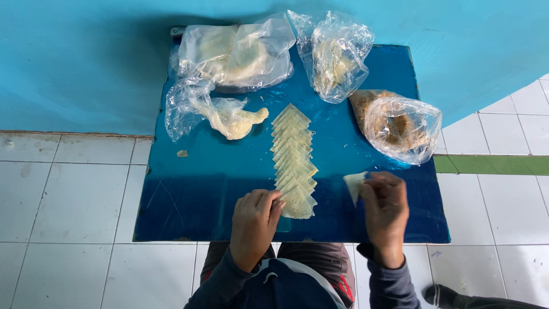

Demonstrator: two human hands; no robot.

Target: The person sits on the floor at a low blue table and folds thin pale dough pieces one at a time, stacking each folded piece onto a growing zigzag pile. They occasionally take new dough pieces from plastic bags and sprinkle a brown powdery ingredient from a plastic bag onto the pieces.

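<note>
Pale thin wrapper [354, 184] is pinched in my right hand [384, 201]; my left hand [254, 220], fingers curled, presses the near end of the wrapper row [293, 154] on the blue tabletop [189, 200]. I should peel gently.

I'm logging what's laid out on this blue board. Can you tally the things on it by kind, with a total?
Clear plastic bags: 4 (top left, crumpled one with dough, top middle, brown filling at right)
Row of overlapping pale wrapper sheets: 1
Single wrapper held in the right hand: 1
Small dough scrap: 1
Total: 7
The left hand touches the row's near end.
</note>
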